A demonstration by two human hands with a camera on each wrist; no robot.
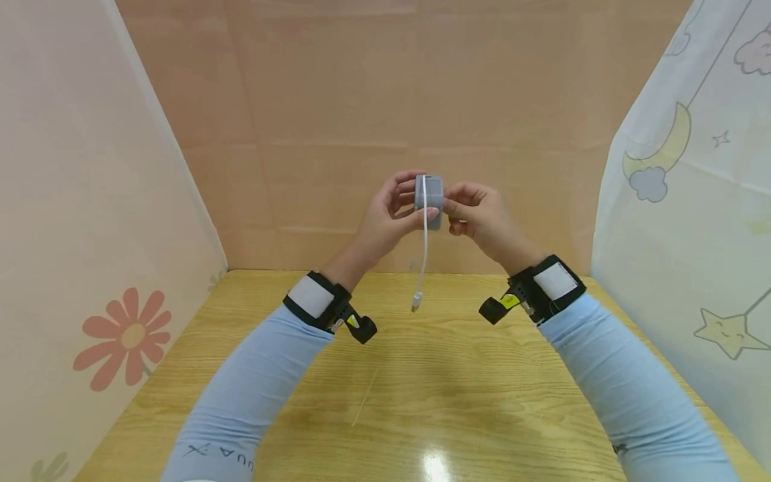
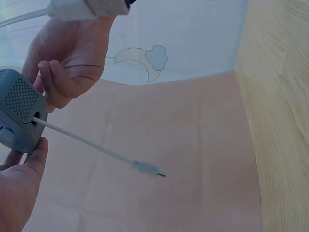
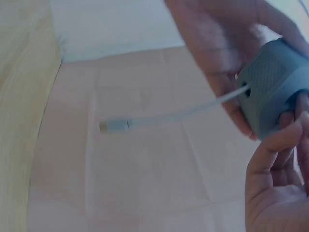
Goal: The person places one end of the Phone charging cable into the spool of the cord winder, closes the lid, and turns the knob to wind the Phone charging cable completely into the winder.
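Head view: left hand (image 1: pixel 385 217) and right hand (image 1: pixel 482 217) both pinch a grey cable case (image 1: pixel 429 198) held above the wooden table (image 1: pixel 421 375). White cable (image 1: pixel 424 248) dangles from it; best kept a firm grip while feeding the cable slowly.

The tabletop (image 1: pixel 421 375) is pale yellowish wood with a fine grain running across it. It has a glossy finish; a bright spot of reflected light sits near its front edge. A thin, light scratch or streak slants across the surface close to the middle. It is closed in on three sides: a peach-coloured panel at the back, a cloth with a flower print on the left, and a cloth with moon, cloud and star prints on the right.
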